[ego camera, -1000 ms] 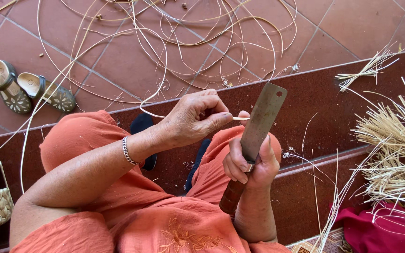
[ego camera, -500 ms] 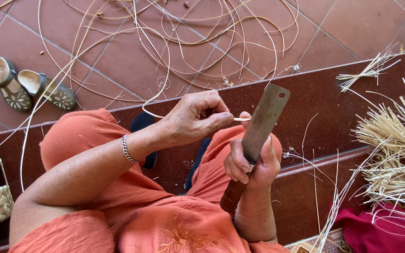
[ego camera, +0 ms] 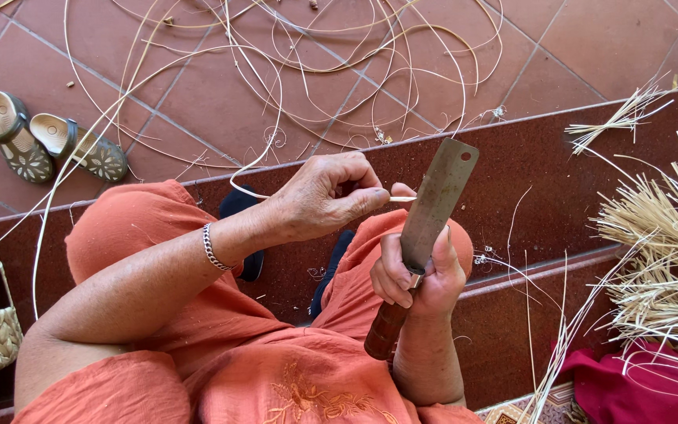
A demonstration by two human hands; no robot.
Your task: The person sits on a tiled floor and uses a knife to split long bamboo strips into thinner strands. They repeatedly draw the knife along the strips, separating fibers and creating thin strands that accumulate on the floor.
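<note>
- My right hand (ego camera: 417,275) has its fingers closed around the knife (ego camera: 433,208), blade upright.
- My left hand (ego camera: 319,200) fingers pinch a thin cane strip (ego camera: 402,199) against the blade's left edge.
- Sandals (ego camera: 52,145) lie on the floor, far left of the knife.

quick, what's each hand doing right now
Left hand: closed, pinching a thin pale cane strip against the blade.
Right hand: closed around the knife, blade pointing up.

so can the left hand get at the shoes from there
Probably not. The left hand is pinching a cane strip against the cleaver, and the shoes lie on the lower floor beyond the step, seemingly past arm's length without leaning.
</note>
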